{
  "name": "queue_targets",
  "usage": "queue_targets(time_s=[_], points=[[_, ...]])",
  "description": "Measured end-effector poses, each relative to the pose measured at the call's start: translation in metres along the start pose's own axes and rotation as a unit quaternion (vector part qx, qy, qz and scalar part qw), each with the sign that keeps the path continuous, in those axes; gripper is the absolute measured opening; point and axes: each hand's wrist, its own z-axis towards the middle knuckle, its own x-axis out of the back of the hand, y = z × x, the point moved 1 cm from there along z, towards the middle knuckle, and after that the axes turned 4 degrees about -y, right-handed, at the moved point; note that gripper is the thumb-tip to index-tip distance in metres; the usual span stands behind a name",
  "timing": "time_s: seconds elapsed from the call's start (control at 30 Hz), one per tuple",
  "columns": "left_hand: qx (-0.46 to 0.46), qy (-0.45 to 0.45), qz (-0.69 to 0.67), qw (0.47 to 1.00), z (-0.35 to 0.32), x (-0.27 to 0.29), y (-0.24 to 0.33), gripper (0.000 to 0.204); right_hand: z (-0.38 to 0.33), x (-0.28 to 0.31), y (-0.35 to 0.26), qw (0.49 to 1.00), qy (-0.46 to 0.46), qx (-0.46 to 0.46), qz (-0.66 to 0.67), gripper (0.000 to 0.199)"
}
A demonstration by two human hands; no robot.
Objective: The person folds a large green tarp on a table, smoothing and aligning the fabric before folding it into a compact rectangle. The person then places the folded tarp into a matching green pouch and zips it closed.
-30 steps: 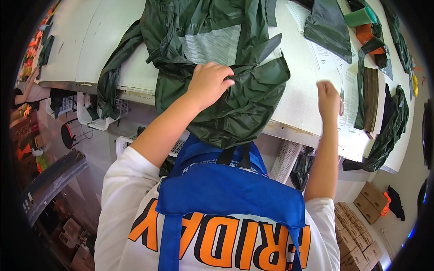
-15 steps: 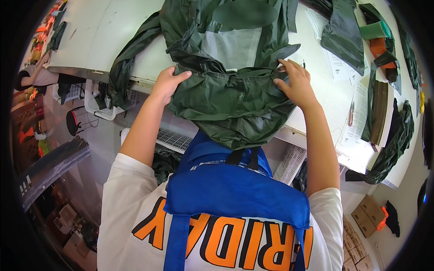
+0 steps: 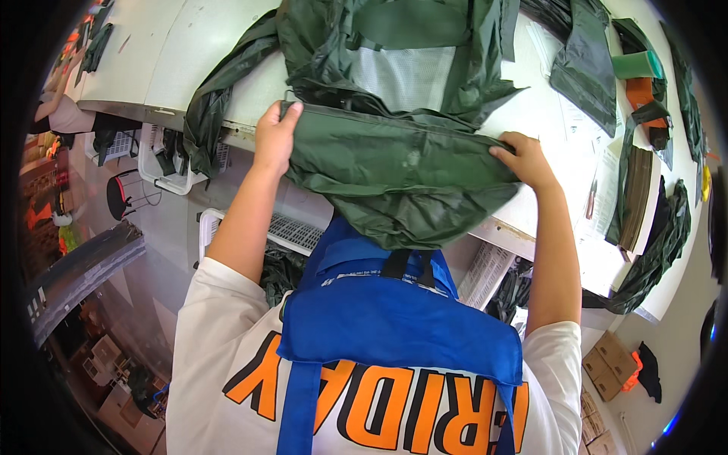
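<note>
A dark green garment of thin, shiny fabric (image 3: 394, 152) lies over the table's front edge, its near part hanging down toward my blue apron. White mesh lining (image 3: 402, 76) shows in its middle. My left hand (image 3: 274, 138) pinches the near panel's upper left corner, thumb on top. At the opposite end, my right hand (image 3: 525, 159) grips the same panel's right side with the thumb over the fabric. Between the two hands the panel's edge is stretched nearly straight. A long sleeve-like strip (image 3: 208, 114) trails off the table on the left.
The white table (image 3: 167, 61) bears more green fabric pieces (image 3: 584, 72), printed sheets, a green roll (image 3: 635, 65), an orange box (image 3: 644, 97) and a thin tool (image 3: 591, 199) at right. White baskets (image 3: 168, 163) sit below its edge. Another person (image 3: 68, 114) is at far left.
My hands have moved apart, the right one outward and down. The panel's gathered upper edge is now pulled out flat and taut between them.
</note>
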Motion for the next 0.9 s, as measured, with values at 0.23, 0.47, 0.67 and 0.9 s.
queue_targets(time_s=[0.23, 0.47, 0.67, 0.9], points=[[-0.313, 0.175, 0.409, 0.839, -0.014, -0.021, 0.036, 0.047, -0.055, 0.033, 0.057, 0.963, 0.061, -0.154, 0.211, 0.011], [-0.357, -0.26, 0.238, 0.865, -0.07, -0.169, 0.071, 0.039, -0.054, 0.009, 0.028, 0.915, 0.208, -0.231, 0.256, 0.021], [-0.069, -0.403, 0.065, 0.911, -0.092, -0.235, 0.052, 0.038, -0.05, -0.02, 0.001, 0.87, 0.17, -0.168, 0.432, 0.029], [-0.201, -0.267, 0.103, 0.937, -0.096, -0.231, 0.053, 0.011, -0.086, 0.007, 0.017, 0.932, 0.121, -0.067, 0.335, 0.025]])
